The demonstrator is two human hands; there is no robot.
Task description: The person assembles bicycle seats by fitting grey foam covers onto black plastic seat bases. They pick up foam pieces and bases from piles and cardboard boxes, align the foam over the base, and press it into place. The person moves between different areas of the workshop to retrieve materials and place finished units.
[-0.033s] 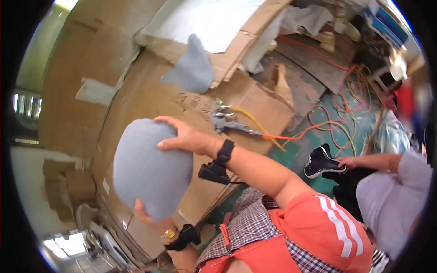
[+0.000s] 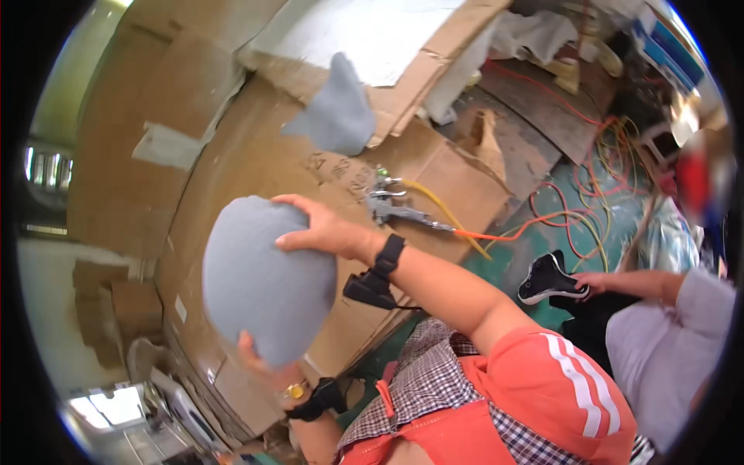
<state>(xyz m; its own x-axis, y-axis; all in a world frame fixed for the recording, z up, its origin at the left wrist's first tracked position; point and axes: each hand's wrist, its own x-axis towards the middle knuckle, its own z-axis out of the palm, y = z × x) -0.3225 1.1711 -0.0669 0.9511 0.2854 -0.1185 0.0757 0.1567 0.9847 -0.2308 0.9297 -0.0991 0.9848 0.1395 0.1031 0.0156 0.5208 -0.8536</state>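
A rounded grey cushion-like piece [image 2: 267,275] with a smooth, fabric-like surface is held up between my two hands. My right hand [image 2: 322,230] grips its upper right edge, with the thumb on the near face and the fingers behind. Lower down, my left hand [image 2: 260,363] holds the bottom edge; most of its fingers are hidden behind the piece. On the cardboard [image 2: 240,147] beyond my right hand lies a metal spray gun [image 2: 399,208] joined to a yellow hose [image 2: 435,203] and an orange one. A loose piece of grey cloth [image 2: 339,112] rests farther back.
A co-worker's hand [image 2: 593,284] at the right holds a black piece with a white edge [image 2: 546,277]. Red and yellow hoses [image 2: 601,209] lie tangled on the green floor [image 2: 504,267]. Cardboard panels [image 2: 124,155] line the left side.
The grey piece and both my hands sit slightly farther right in the picture. The background has also shifted a little to the right.
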